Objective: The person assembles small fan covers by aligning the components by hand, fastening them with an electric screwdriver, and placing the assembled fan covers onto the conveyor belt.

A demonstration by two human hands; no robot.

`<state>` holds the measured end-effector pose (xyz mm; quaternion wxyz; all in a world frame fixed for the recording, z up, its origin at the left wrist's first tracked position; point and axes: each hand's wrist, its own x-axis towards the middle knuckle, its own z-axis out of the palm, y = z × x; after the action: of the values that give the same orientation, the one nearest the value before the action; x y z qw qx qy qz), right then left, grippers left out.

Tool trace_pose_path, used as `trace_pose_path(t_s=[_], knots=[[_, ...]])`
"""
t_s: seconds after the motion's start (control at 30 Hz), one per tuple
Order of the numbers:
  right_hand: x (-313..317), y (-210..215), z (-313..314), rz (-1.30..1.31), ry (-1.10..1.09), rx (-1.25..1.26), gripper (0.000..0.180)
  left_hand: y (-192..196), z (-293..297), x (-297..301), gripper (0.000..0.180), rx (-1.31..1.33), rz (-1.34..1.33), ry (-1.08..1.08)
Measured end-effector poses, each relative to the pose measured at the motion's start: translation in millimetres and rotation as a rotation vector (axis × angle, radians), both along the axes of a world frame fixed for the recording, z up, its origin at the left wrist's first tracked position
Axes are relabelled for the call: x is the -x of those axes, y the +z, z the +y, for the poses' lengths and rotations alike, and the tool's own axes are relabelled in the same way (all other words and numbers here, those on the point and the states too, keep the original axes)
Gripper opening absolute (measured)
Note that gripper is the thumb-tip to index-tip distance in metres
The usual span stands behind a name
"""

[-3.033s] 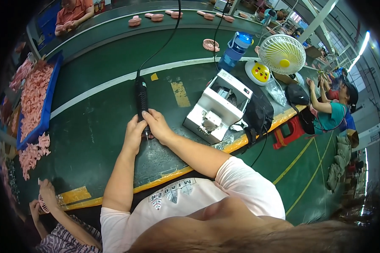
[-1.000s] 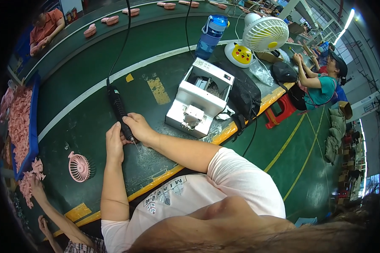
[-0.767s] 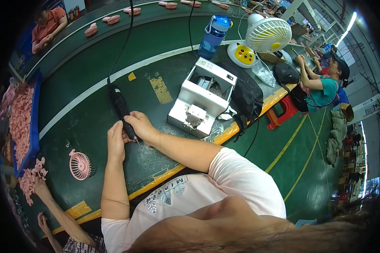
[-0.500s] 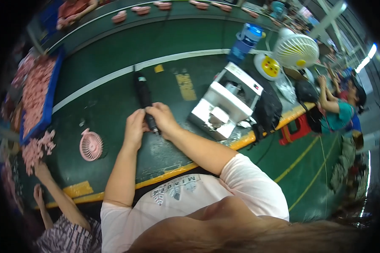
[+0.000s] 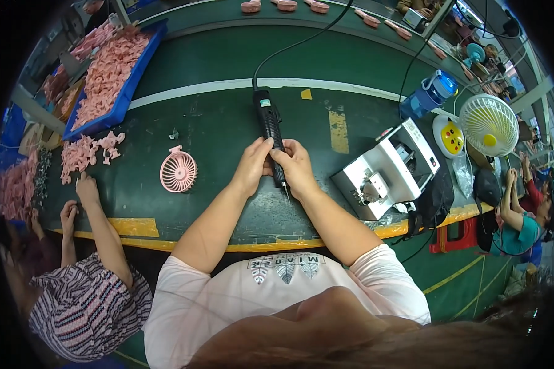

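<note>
Both my hands are closed around a black corded electric screwdriver (image 5: 268, 120), over the middle of the green bench. My left hand (image 5: 253, 163) grips its lower body from the left, and my right hand (image 5: 294, 163) wraps it from the right. The driver's thin bit points toward me, and its cable runs up from the far end. Left of my hands a round pink fan grille (image 5: 179, 171) with a small tab lies flat on the bench. A small clear or metallic piece (image 5: 174, 133) sits just beyond it.
A silver screw-feeder machine (image 5: 384, 175) stands to the right, with a blue water bottle (image 5: 429, 95) and a white fan (image 5: 489, 126) behind. At left, a blue bin (image 5: 118, 101) holds pink parts; a co-worker's hands (image 5: 86, 189) are near loose ones. Pink pieces lie on the far conveyor (image 5: 218, 13).
The view has shifted left, so the bench things appear farther right. My hands still hold the screwdriver, and its cable now shows. The co-worker's hand stays by the loose pink parts.
</note>
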<state>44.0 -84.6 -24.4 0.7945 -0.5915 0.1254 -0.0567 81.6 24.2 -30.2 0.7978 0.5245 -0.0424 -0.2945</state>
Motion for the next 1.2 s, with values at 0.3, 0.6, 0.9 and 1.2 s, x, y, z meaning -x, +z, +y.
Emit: trace_pose_path(t_s=[0.3,0.6,0.9,1.2], knots=[[3.2,1.0,0.8,-0.004,0.033,0.088,0.020,5.3,2.4,-1.6,0.017,0.096,0.090,0.063],[3.1,3.0,1.1,-0.010,0.021,-0.013,0.016,13.2,0.9,3.6,0.014,0.101,0.008,0.042],[1.1,-0.5,-3.0,-0.025,0.034,-0.084,0.015,15.4,0.3,5.1,0.016,0.098,0.020,0.029],[1.4,3.4,-3.3,-0.015,0.041,-0.026,0.013,13.3,0.2,5.0,0.020,0.077,-0.023,0.020]])
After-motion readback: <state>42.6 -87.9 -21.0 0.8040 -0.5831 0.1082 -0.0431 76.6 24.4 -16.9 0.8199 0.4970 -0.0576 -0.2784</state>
